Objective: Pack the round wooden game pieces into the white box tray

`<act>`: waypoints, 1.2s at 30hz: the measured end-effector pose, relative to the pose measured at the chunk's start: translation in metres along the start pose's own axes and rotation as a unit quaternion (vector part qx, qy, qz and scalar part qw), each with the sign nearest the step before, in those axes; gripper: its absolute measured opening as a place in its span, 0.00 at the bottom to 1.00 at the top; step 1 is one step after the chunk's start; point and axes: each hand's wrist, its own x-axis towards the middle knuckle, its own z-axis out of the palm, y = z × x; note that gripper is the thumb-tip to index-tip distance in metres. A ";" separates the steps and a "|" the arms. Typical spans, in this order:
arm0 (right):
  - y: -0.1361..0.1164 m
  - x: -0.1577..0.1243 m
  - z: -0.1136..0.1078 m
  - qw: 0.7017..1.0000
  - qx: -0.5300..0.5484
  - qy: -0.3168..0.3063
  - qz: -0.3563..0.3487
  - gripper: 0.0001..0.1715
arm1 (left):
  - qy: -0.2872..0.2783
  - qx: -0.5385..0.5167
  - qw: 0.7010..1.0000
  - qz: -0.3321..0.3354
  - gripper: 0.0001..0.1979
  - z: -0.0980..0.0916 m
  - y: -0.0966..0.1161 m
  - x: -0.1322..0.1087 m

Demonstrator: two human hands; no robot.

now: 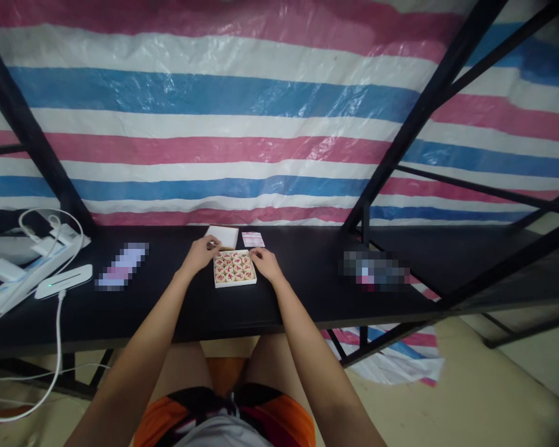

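A shallow white box (235, 284) lies on the black table, filled with rows of round, pale xiangqi pieces (233, 268) marked with red characters. At its far left corner is my left hand (202, 253), fingers curled in close to the thumb. My right hand (264, 263) is at the far right corner, its fingertips bent together over the rim. Whatever sits between the fingertips of either hand is too small to make out. Just behind the box lies a white box lid (224, 236), partly covered by my left fingers.
A small printed paper card (253, 239) lies behind the box. To the left are a blurred-out phone (122, 267), a white device (64, 281) and a power strip with cables (23, 273). A blurred-out object (374, 271) lies right. Black metal posts and a striped sheet stand behind.
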 end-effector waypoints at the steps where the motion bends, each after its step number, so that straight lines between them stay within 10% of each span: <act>1: 0.000 0.000 0.000 1.000 0.000 0.000 -0.001 0.11 | -0.022 -0.013 1.000 0.016 0.10 0.007 0.009 0.003; 7: -0.002 0.000 -0.002 1.000 -0.008 -0.002 0.001 0.10 | -0.120 0.054 0.987 0.089 0.09 0.043 0.047 0.015; 14: -0.001 0.001 -0.001 1.000 -0.029 -0.005 -0.004 0.12 | -0.145 0.139 0.971 0.133 0.13 0.050 0.044 0.017; 23: 0.002 0.002 -0.004 0.959 -0.280 -0.011 -0.032 0.28 | -0.037 0.061 0.991 0.112 0.13 0.013 0.010 0.000; 36: -0.011 -0.010 -0.007 0.931 -0.361 0.052 0.026 0.16 | 0.015 0.000 0.999 0.045 0.11 0.015 -0.009 -0.020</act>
